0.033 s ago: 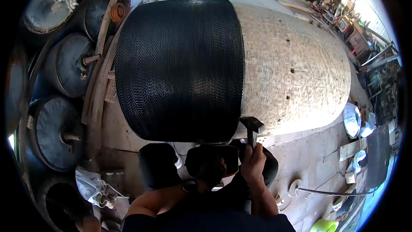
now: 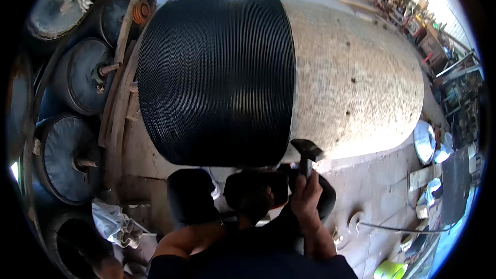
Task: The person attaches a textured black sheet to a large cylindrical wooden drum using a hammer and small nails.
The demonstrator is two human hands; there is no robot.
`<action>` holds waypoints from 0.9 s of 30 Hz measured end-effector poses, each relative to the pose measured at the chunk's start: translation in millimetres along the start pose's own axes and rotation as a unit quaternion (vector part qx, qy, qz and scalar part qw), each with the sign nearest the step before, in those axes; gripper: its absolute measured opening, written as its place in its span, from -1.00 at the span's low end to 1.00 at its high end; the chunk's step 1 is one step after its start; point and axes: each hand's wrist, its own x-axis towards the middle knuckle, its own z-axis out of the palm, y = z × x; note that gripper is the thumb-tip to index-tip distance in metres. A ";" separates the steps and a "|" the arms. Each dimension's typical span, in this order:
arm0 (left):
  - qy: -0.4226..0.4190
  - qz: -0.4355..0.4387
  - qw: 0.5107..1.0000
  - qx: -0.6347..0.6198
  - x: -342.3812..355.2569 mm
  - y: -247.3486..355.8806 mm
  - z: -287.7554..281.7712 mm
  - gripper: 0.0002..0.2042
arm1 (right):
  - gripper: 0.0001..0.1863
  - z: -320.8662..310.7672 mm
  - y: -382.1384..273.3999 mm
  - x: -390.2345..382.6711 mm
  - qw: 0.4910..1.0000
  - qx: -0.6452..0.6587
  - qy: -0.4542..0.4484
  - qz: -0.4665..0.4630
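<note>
A large cylinder lies across the middle, its left part covered in finely ridged black material, its right part bare, pale and mottled, with dark holes. Below its black edge, my right hand grips a hammer by the handle, the head beside the seam between both parts. My left hand is dark in shadow at a black open container between my knees; whether it holds anything is unclear.
Stacked drums with shafts and long timbers line the left, beside crumpled sacking. Cluttered equipment runs along the right. A curved rod and a lime-green bucket lie on the lower right floor.
The cylinder sits slightly higher in the picture. My right hand and the hammer have shifted a little rightward, the hammer's head tilting slightly.
</note>
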 end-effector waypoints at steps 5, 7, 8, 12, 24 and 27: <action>-0.032 0.046 0.997 0.055 -1.6 -0.3 -0.2 -0.75 | -0.84 -5.7 -8.2 12.3 0.995 -0.052 0.025 -0.084; 0.026 0.069 0.996 0.040 -1.4 -11.2 11.9 -0.75 | -0.89 4.1 0.6 23.9 0.988 -0.125 -0.045 0.078; 0.048 0.081 0.995 0.043 -0.9 -11.9 9.2 -0.75 | -0.89 3.8 -0.1 19.8 0.994 -0.097 -0.025 0.046; 0.018 0.087 0.993 0.079 -9.9 -0.7 -9.5 -0.77 | -0.87 -15.2 -10.0 -8.6 0.999 -0.031 0.020 -0.038; 0.036 0.111 0.988 0.105 -4.1 -10.1 -17.6 -0.77 | -0.84 -11.1 -11.3 -5.1 0.997 0.008 0.059 -0.056; 0.004 0.086 0.991 0.103 1.3 -0.7 -20.8 -0.77 | -0.87 1.0 12.4 -1.0 0.986 -0.086 0.099 -0.105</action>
